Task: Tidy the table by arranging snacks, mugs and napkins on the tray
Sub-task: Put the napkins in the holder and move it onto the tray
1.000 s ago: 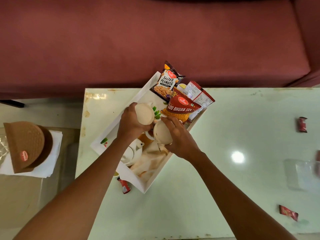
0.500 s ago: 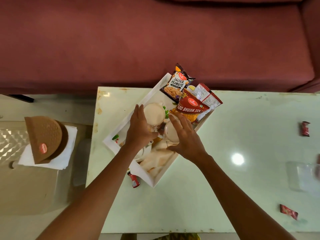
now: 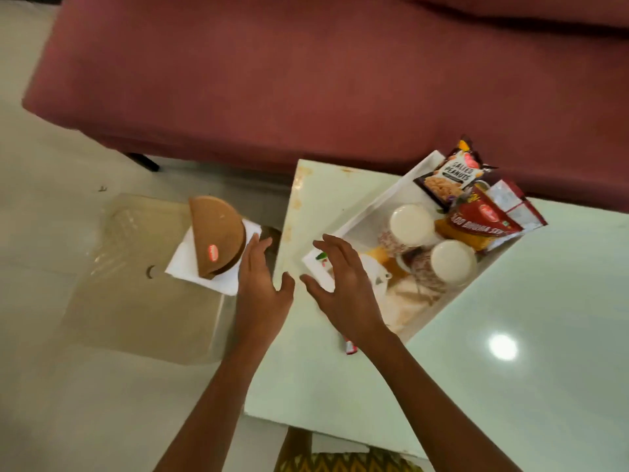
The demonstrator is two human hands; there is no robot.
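Note:
A white tray sits at an angle on the pale green table. Inside it two mugs stand upside down beside a salted peanuts packet, a red bhujia packet and a small white teapot. My left hand hovers open past the table's left edge, close to a brown semicircular holder standing on white napkins. My right hand is open over the tray's near corner, holding nothing.
The holder and napkins rest on a low glass side table to the left. A small red sachet lies on the table by my right wrist. A maroon sofa runs along the far side.
Both hands let go of the two mugs, which stay upside down in the tray, and swung left. My view also turned left toward the side table.

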